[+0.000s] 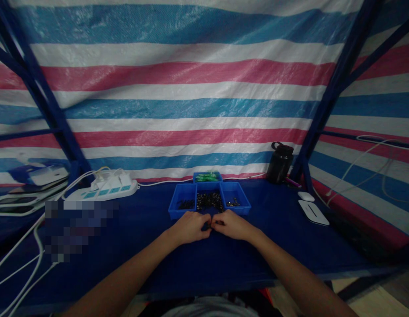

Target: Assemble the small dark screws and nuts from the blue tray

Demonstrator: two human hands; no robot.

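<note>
My left hand (pixel 191 226) and my right hand (pixel 232 225) meet just in front of the blue bins, fingertips pinched close together. Whatever they hold is too small and dark to make out. Behind them, the left blue bin (pixel 173 206) has dark, thin small parts (pixel 186 204) in it. A heap of small black and metallic parts (pixel 209 200) fills the middle bin. The right blue bin (pixel 244 201) contains a few shiny small metal pieces (pixel 233 202). At the back, another blue bin (pixel 195 178) holds green items (pixel 207 177).
On the left are a white power strip (pixel 108 191) with plugs and white cables (pixel 37 240), plus stacked devices (pixel 22 200). A black bottle (pixel 279 164) stands at the back right, near a white flat device (pixel 313 212) and small white case (pixel 306 196). Blue frame posts (pixel 315 127) flank the table (pixel 141 273).
</note>
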